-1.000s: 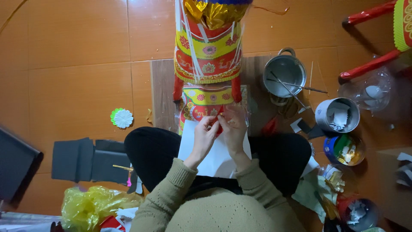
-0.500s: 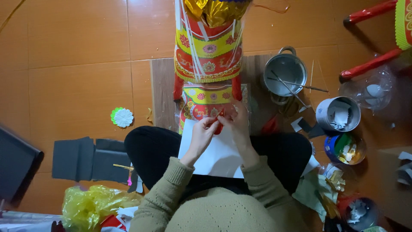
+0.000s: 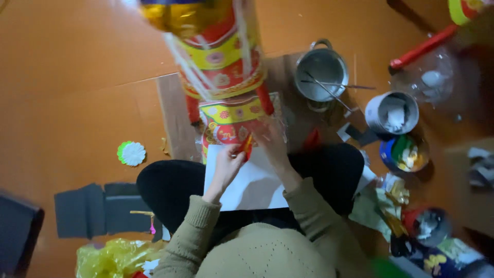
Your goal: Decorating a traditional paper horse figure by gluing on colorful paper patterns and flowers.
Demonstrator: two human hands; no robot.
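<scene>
An orange-brown floor [image 3: 77, 92] of large smooth tiles spreads under warm, dim light. A brown mat [image 3: 172, 118] lies flat on it. Red chair legs [image 3: 422, 47] stand at the far right, beside deep shadow.

left hand [image 3: 226, 167]: pinching a red strip [image 3: 247, 144]
right hand [image 3: 272, 141]: on the decorated paper tower [image 3: 226, 77], 12 o'clock
steel pot [image 3: 321, 69]: 1 o'clock
</scene>
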